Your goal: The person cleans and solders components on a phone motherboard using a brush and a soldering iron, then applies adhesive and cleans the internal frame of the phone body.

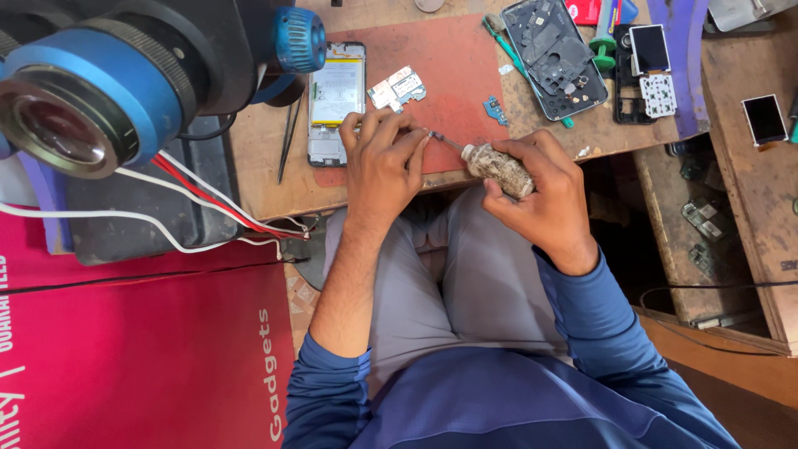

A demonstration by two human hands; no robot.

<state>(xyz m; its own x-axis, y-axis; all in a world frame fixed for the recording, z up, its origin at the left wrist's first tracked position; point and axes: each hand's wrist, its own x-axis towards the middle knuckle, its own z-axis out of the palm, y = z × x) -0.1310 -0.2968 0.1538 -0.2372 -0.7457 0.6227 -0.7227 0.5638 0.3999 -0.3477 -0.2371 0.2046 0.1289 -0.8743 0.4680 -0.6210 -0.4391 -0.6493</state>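
My right hand (544, 195) grips a small clear bottle (499, 169) filled with greyish bits, lying sideways near the bench's front edge. My left hand (382, 158) pinches a thin dark tool or part (445, 141) right at the bottle's mouth, fingers closed on it. Just beyond my left hand lies an opened phone (337, 100) with its battery showing, and a small circuit board (397, 87) rests on the red mat (453, 75).
A microscope head (91, 91) with blue rings looms at the upper left, with red and white wires (208, 204) trailing from it. A phone back frame (553, 54), tweezers (289, 133), small screens (763, 118) and a green screwdriver (604, 37) lie about the wooden bench. A red box (141, 349) sits lower left.
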